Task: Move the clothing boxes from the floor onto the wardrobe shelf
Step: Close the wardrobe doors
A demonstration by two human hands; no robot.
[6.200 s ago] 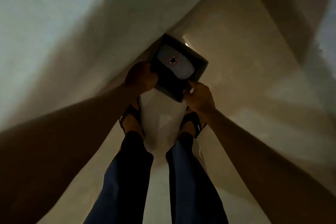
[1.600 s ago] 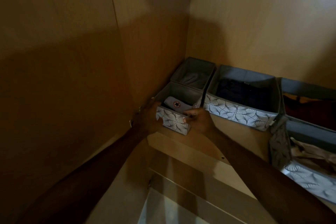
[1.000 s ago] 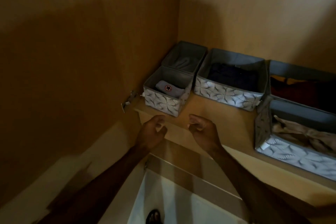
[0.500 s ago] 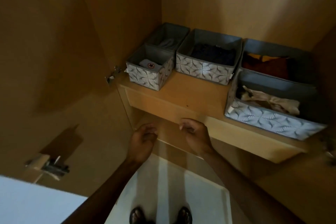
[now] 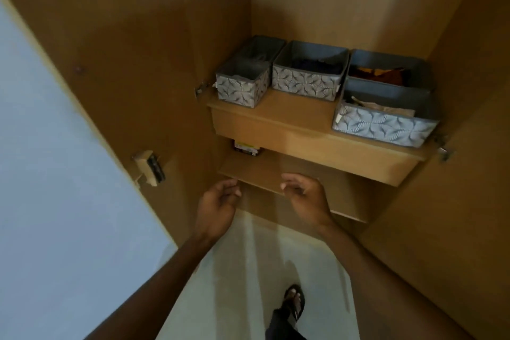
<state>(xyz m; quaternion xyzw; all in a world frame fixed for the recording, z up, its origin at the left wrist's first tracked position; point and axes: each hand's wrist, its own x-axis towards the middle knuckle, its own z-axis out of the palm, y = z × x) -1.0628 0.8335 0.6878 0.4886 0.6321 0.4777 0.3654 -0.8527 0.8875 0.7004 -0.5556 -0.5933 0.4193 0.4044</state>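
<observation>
Several grey fabric boxes with a leaf pattern stand on the wooden wardrobe shelf (image 5: 292,116). The small box (image 5: 240,88) sits at the shelf's front left corner, a second small box (image 5: 265,45) behind it. A mid-size box (image 5: 306,81) with dark clothes is beside them. At the right stand a long box (image 5: 383,125) with beige cloth and a back box (image 5: 386,63) with orange cloth. My left hand (image 5: 218,208) and my right hand (image 5: 306,199) hang below the shelf, fingers loosely curled and apart, holding nothing.
A lower shelf (image 5: 265,174) lies just beyond my fingers, with a small dark item (image 5: 246,148) at its back left. The open wardrobe door (image 5: 116,63) with its latch (image 5: 149,167) is on the left. Pale floor (image 5: 248,270) and my sandalled foot (image 5: 294,301) are below.
Both hands let go of the small box on the shelf and dropped below the shelf. My view has pulled back and tilted down, showing more floor and door.
</observation>
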